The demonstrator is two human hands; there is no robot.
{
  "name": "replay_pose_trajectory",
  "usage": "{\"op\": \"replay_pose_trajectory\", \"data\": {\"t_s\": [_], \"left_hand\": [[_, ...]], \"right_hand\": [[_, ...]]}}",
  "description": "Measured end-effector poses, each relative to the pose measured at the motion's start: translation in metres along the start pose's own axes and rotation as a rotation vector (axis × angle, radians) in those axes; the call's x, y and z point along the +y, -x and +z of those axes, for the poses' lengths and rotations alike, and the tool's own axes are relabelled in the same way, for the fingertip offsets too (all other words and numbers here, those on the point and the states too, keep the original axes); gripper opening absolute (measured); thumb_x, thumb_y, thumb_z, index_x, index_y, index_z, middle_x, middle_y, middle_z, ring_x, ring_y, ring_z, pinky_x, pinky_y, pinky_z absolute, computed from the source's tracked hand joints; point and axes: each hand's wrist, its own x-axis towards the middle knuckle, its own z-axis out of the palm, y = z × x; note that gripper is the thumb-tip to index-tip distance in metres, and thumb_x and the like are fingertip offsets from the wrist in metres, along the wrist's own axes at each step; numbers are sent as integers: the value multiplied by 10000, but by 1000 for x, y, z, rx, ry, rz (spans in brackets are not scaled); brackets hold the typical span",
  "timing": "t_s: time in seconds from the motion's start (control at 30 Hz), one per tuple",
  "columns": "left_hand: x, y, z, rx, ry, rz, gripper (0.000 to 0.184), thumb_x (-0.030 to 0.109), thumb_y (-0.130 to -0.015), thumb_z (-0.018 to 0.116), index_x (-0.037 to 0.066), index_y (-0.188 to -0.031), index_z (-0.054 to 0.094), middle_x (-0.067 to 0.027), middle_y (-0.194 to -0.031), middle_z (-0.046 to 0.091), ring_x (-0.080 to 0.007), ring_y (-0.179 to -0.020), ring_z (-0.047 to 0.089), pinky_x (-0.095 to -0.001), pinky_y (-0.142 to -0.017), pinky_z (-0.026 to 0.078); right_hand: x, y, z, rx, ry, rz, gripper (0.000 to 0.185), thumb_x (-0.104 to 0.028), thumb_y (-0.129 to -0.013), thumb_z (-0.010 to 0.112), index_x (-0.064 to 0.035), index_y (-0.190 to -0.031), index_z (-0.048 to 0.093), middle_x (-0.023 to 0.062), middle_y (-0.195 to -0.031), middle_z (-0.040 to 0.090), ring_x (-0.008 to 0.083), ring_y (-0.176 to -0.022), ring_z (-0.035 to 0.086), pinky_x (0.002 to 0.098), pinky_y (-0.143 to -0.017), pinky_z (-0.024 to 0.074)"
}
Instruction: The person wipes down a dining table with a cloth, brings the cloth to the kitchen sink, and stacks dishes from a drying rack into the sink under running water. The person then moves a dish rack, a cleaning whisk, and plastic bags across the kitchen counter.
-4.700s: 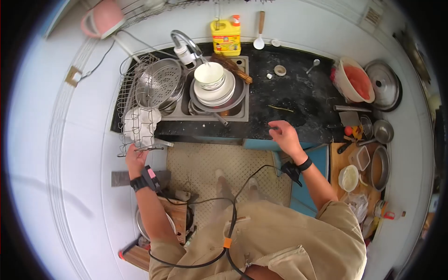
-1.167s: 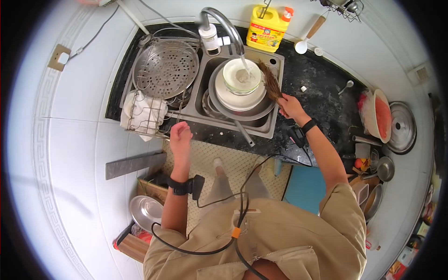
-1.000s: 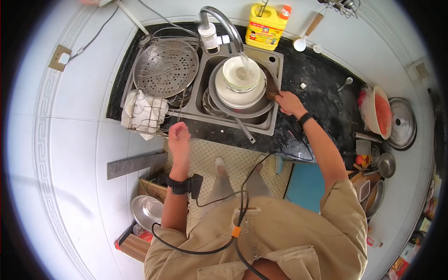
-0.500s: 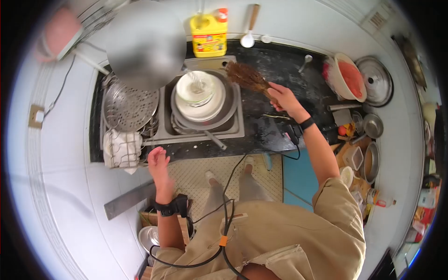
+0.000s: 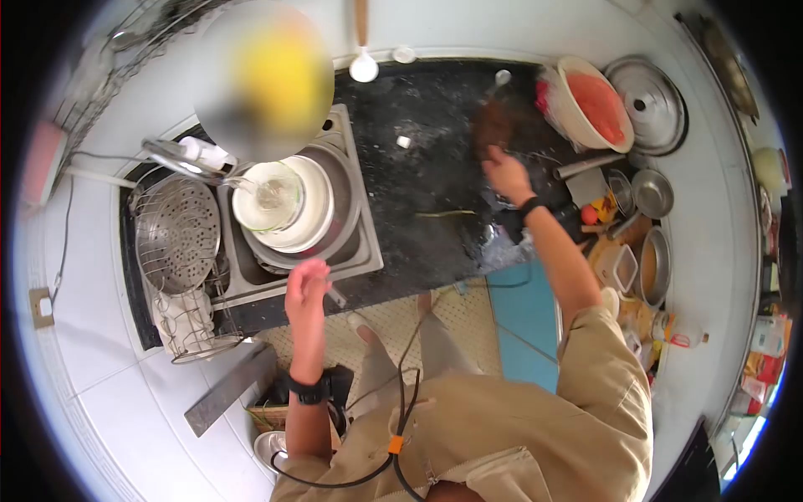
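Note:
My right hand (image 5: 508, 176) is closed around the handle end of a brown bristle brush (image 5: 493, 125), smeared by motion, over the right part of the black countertop (image 5: 427, 180). My left hand (image 5: 308, 289) hovers in front of the sink's near edge with its fingers loosely bent and nothing in them. Beyond it, in the steel sink (image 5: 368, 243), a metal basin (image 5: 345, 188) holds stacked white bowls (image 5: 314, 205). Water from the faucet (image 5: 180, 163) runs into the top bowl.
A perforated steel colander (image 5: 180, 238) stands left of the sink. To the right are a bowl with a red inside (image 5: 598, 109), a pot lid (image 5: 648, 105) and a small saucepan (image 5: 652, 194). A cleaver-like blade (image 5: 230, 393) juts out at lower left. A round blurred patch hides the upper left.
The view has swung to the right. My right hand has carried the brush rightward across the countertop, toward the red bowl. My left hand now appears nearer the sink's front edge.

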Motion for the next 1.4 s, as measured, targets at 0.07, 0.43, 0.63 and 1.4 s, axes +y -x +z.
{"op": "replay_pose_trajectory", "data": {"t_s": [0.07,0.43,0.63,1.4], "left_hand": [[-12,-18,27,-105,1,12,222,132,-977,548,64,-1186,584,-35,-1156,615,-145,-1087,592,-306,-914,491],[-23,-62,102,-153,-124,30,215,144,-956,581,65,-1156,588,-22,-1086,615,-121,-1021,585,-277,-866,482],[-51,-150,159,-106,-557,225,384,130,-879,620,0,-1235,557,-175,-1169,611,-286,-1063,621,-373,-951,471],[-46,-267,230,83,-1247,712,191,43,-753,637,109,-926,682,-100,-923,613,-321,-935,574,-449,-765,486]], "right_hand": [[-50,20,-3,-144,29,-39,357,-301,-909,548,-111,-1208,591,244,-955,676,441,-921,639,535,-805,504],[162,-84,-24,-94,-241,327,436,-318,-921,580,-44,-1259,615,237,-1066,685,358,-1013,669,411,-855,522],[-41,-64,-4,-292,-24,-92,397,-339,-911,570,-104,-1229,607,231,-1049,674,406,-1023,629,496,-862,507],[-28,-50,-46,-424,-351,-153,472,-288,-917,606,-115,-1354,561,208,-1070,687,380,-999,661,426,-846,525]]}}
